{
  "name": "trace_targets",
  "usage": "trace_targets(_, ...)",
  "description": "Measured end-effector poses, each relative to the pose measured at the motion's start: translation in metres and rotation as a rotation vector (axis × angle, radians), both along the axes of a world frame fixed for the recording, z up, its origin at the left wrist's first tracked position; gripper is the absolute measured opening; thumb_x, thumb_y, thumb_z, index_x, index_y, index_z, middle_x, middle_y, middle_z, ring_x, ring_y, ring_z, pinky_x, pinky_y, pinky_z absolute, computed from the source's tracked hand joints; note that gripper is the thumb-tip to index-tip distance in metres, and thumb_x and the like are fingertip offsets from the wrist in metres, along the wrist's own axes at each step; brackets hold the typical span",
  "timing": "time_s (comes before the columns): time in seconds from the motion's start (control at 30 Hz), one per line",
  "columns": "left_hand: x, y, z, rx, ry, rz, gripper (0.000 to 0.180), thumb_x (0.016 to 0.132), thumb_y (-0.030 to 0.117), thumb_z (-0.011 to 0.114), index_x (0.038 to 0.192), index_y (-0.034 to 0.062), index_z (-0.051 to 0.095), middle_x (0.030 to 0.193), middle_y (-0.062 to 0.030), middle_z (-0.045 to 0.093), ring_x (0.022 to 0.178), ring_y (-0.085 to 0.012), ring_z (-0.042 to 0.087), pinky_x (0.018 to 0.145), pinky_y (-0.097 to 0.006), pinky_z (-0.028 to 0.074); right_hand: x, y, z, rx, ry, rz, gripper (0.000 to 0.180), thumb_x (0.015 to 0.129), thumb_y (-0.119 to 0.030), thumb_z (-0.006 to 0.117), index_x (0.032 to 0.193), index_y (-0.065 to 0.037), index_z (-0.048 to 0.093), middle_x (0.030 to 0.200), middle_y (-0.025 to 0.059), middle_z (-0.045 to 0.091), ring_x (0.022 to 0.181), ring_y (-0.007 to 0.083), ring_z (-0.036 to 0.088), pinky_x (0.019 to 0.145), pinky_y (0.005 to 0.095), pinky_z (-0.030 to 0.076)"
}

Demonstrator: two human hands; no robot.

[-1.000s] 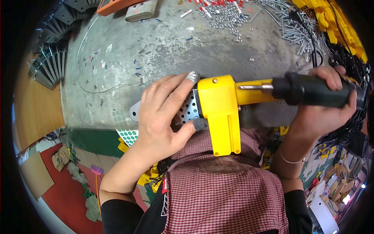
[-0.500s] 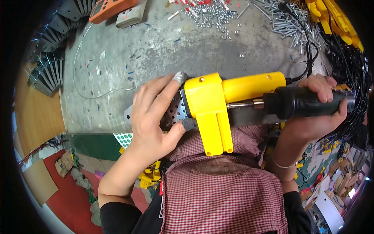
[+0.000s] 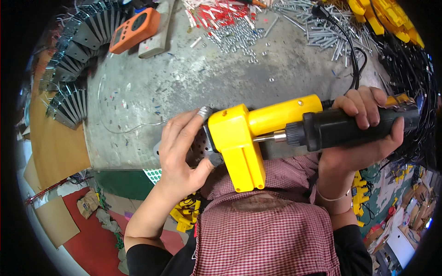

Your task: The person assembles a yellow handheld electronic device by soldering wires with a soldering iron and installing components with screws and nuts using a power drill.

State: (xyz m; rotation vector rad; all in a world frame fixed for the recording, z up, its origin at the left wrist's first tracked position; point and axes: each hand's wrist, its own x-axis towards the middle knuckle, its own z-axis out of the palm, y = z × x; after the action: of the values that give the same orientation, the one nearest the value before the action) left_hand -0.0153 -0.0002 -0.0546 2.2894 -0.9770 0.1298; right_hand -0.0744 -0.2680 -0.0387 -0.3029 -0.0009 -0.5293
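Note:
A yellow plastic tool housing, with a round yellow handle, is held up at the table's near edge. My left hand is closed round its left side, where a perforated metal plate shows between thumb and fingers. Grey covering wraps the tips of that thumb and forefinger. My right hand grips a black power screwdriver lying nearly level. Its steel bit runs into the right side of the housing; the bit's tip is hidden inside.
Small metal nuts and long bolts lie in piles at the back, beside red and white pieces. An orange meter leans on a power strip. Bent metal plates line the left. Black cables heap at right.
The screwdriver has come closer to the housing, so less of the bit shows. The housing and both hands sit slightly lower in the picture, and the whole view has shifted.

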Motion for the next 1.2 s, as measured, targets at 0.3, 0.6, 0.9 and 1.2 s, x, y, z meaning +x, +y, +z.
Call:
trace_targets(0.3,0.079,-0.023,0.036,0.135,0.108,-0.147,0.045,0.077,0.002,0.055,0.121,-0.0012,0.055,0.118,-0.0238,0.059,0.111,-0.0388,0.057,0.096,-0.04,0.045,-0.006,0.003,-0.002,-0.027,0.148,-0.092,0.044,0.089,-0.045,0.049,0.108,-0.005,0.048,0.072,-0.0019,0.038,0.065,0.0101,0.04,0.072,0.0285,0.038)
trace_targets(0.6,0.1,-0.044,0.015,0.281,-0.153,-0.008,0.047,0.07,-0.007,0.056,0.117,0.0014,0.059,0.097,-0.0163,0.065,0.091,-0.0345,0.061,0.082,-0.043,0.05,-0.005,0.007,0.003,-0.117,0.223,-0.167,0.04,0.089,-0.043,0.05,0.105,-0.006,0.048,0.072,-0.0021,0.038,0.064,0.0078,0.04,0.069,0.0247,0.038)
trace_targets(0.9,0.101,-0.059,0.015,0.794,-0.648,-0.063,0.006,0.073,0.013,0.059,0.073,0.009,0.064,0.077,-0.0041,0.062,0.076,-0.0201,0.064,0.073,-0.035,0.047,-0.007,0.003,-0.004,-0.06,0.072,-0.069,0.043,0.088,-0.037,0.054,0.11,-0.003,0.042,0.078,-0.0003,0.04,0.071,0.0103,0.043,0.079,0.0292,0.042)
trace_targets(1.2,0.084,-0.031,0.045,0.239,-0.345,-0.077,0.006,0.067,0.006,0.061,0.071,0.0044,0.057,0.073,-0.0107,0.057,0.071,-0.0238,0.059,0.063,-0.037,0.045,-0.009,-0.006,-0.012,-0.047,-0.002,0.021,0.041,0.085,-0.029,0.058,0.111,-0.002,0.041,0.081,0.0018,0.044,0.075,0.0139,0.049,0.086,0.0358,0.043)
